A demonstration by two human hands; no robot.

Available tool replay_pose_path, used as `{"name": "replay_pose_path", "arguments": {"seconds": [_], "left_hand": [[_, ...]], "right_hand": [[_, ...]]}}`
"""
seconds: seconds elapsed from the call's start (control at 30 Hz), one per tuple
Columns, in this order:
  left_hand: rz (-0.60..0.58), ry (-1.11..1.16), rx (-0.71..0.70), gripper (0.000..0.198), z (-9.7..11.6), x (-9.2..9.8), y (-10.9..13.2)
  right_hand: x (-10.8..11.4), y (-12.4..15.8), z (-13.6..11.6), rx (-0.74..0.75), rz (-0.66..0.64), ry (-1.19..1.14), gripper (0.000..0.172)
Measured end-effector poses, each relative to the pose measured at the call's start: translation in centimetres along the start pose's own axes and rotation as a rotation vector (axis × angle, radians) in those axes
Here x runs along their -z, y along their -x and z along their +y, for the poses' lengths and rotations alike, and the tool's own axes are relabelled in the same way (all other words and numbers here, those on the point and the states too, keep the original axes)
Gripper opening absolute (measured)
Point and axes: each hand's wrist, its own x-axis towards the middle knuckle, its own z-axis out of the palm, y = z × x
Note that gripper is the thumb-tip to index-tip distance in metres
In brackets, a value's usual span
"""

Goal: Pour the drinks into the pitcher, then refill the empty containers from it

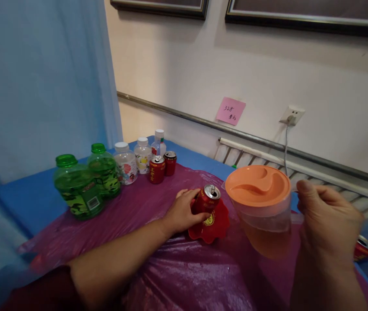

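Note:
My left hand (181, 212) is wrapped round a red drink can (205, 199) with an opened top. The can is upright over a red scalloped mat (216, 222) with a yellow print. To its right, my right hand (328, 218) grips the handle of a clear pitcher (264, 222) that has an orange lid (258, 185). Light brownish liquid fills the lower part of the pitcher. Most of the handle is hidden by my fingers.
Two green bottles (79, 188), several clear bottles with white caps (126, 164) and two red cans (157, 169) stand at the back left on purple plastic sheeting (184, 268). Another can (363, 248) is at the far right. A radiator (249, 151) runs along the wall behind.

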Motion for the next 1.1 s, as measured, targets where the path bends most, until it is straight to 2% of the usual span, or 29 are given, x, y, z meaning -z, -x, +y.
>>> {"name": "replay_pose_path", "arguments": {"seconds": [0.13, 0.33, 0.6, 0.9, 1.1], "left_hand": [[-0.006, 0.009, -0.003, 0.073, 0.2, 0.0, 0.2], [-0.024, 0.048, -0.04, 0.067, 0.5, -0.1, 0.1], [-0.012, 0.001, -0.029, 0.067, 0.2, -0.2, 0.2], [-0.02, 0.036, -0.038, 0.063, 0.5, -0.1, 0.2], [-0.039, 0.059, -0.031, 0.064, 0.5, -0.1, 0.2]], "right_hand": [[0.3, 0.0, 0.1, 0.027, -0.01, 0.121, 0.048], [0.1, 0.6, -0.8, 0.015, -0.065, 0.219, 0.039], [0.2, 0.9, -1.7, 0.041, -0.064, 0.347, 0.04], [-0.4, 1.4, -1.4, 0.029, -0.095, 0.308, 0.04], [-0.3, 1.4, -0.8, -0.009, -0.108, 0.332, 0.052]]}}
